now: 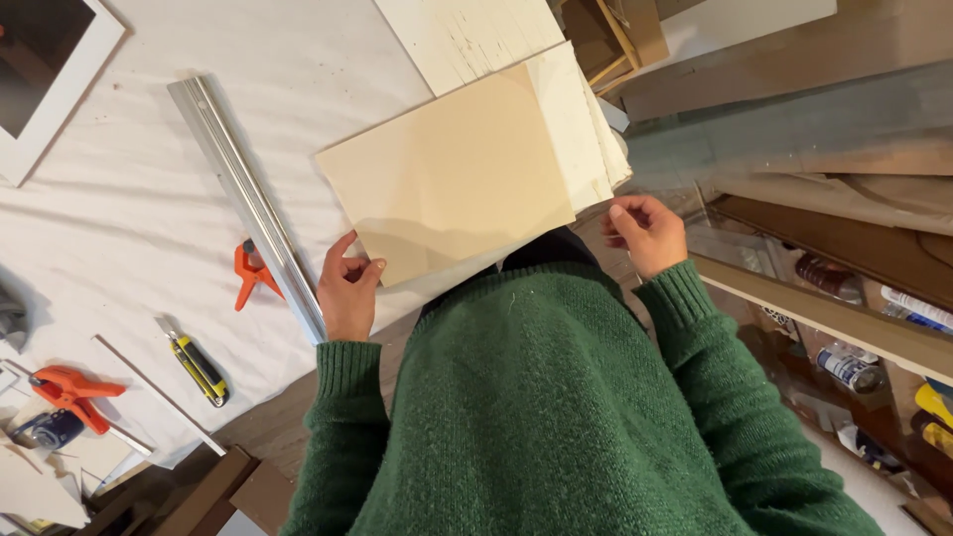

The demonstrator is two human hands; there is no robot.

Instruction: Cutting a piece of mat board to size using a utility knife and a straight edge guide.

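Cream card sheet (pixel 452 169) sits at twelve o'clock from our chest, atop a stack of white boards (pixel 586 124). Our left hand (pixel 347 288) pinches its seven-o'clock corner between thumb and fingers; our right hand (pixel 645 233), loosely curled and holding nothing, hovers at the stack's five-o'clock corner. We judge that lifting slowly from the corner, right hand steadying the stack, avoids bending it.

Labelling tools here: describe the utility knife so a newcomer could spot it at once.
Start at the white cloth over the table, then the long metal ruler lying slantwise across it. The knife lies on the cloth below the ruler's near end, left of the left hand. It alone is yellow and black; the clamps nearby are orange.
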